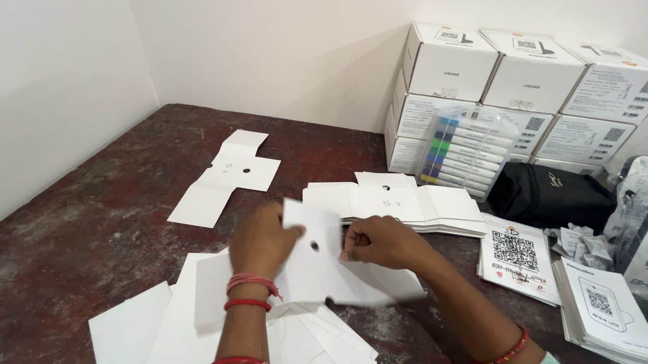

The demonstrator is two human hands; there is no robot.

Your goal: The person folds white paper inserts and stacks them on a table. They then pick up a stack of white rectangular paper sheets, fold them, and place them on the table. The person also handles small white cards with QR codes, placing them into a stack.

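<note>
The left hand [261, 240] and the right hand [380, 243] are both holding a flat white die-cut cardboard sheet with a small round hole [313, 255] above the dark reddish-brown tabletop [70, 227]. The left hand is gripping the sheet's left edge with closed fingers, and the right hand is pinching its right edge between thumb and fingertips; the sheet is sitting between the two hands, raised slightly off the surface and tilted toward the camera. Red bangles are showing on both wrists. Directly beneath the hands, a loose pile of plain white paper sheets [189, 342] is lying on the tabletop. Just behind the held sheet, a stack of folded white cardboard blanks [412, 202] is resting flat. Well apart to the rear left, a single unfolded white cardboard blank with a hole [226, 179] is lying on its own. Against the wall at the right, white rectangular cartons [534, 78] are standing in stacked rows, with a clear pack of coloured marker pens [466, 150] leaning in front of them and a black fabric pouch [548, 194] beside it. White printed cards with square code patterns [518, 255] are lying near the right forearm.
</note>
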